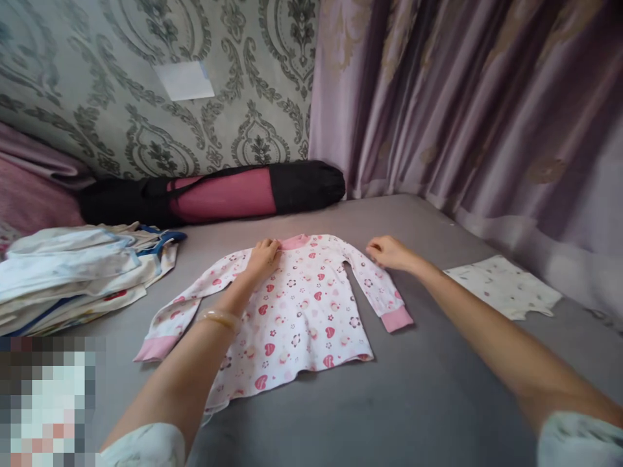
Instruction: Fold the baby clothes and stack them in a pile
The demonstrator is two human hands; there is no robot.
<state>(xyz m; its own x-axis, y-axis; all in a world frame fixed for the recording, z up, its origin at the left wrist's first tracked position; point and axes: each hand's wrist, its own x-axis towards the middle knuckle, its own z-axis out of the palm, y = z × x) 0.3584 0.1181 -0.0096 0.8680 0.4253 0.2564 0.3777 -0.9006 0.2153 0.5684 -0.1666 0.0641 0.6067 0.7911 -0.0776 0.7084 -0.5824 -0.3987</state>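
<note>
A child's long-sleeved shirt (302,298), white with pink hearts and flowers, lies spread on the grey bed. Its collar and cuffs are pink, and the neck end points away from me. My left hand (263,257) is at the shoulder beside the collar, its bent fingers closed on the fabric. At the outer edge of the right-hand sleeve is my right hand (389,252), with fingers curled in and the thumb side against the cloth. Its fingertips are partly hidden. My left forearm covers part of the shirt's left side and sleeve.
A pile of folded clothes (73,275) sits at the left. Some white patterned cloth (503,285) lies flat at the right, by the purple curtain (438,97). Along the wall rests a long black and pink bag (224,194). The bed (389,415) is grey.
</note>
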